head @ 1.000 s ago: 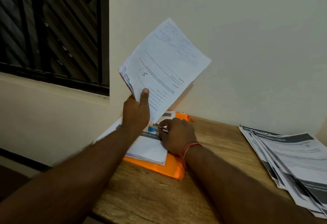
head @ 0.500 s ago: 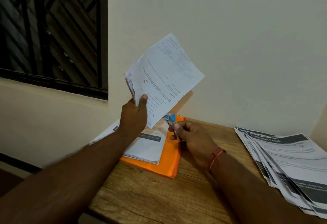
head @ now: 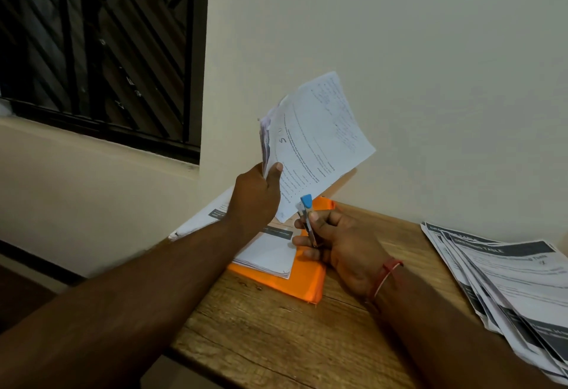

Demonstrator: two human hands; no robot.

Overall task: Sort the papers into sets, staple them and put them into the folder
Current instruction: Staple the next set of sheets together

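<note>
Head view. The left hand [head: 255,201] holds up a sheaf of white printed paper sheets [head: 319,142]. Its grip is pinched on the sheaf's lower left edge, thumb on the front sheet and fingers behind. The sheaf is tilted, clear of the worktop, and stands in front of the cream wall [head: 430,81]. A handwritten mark sits near the top sheet's left edge; the print is too small to read.

The right hand [head: 341,244] lies just below and right of the sheaf. Its grip is curled round a small metallic stapler with a blue end [head: 305,213]. The blue end points up, just beside the sheaf's lower corner; whether they touch cannot be told. The stapler's lower part is hidden by the fingers. A red thread bracelet [head: 385,275] circles the right wrist.

Under both hands a flat orange folder [head: 307,284] lies on the wooden worktop [head: 276,333], carrying a stack of white sheets [head: 267,256] that the left forearm partly covers. A fanned pile of dark-headed printed sheets [head: 507,284] lies well apart at the right, cut off by the picture's edge. A dark barred window [head: 92,44] fills the upper left.
</note>
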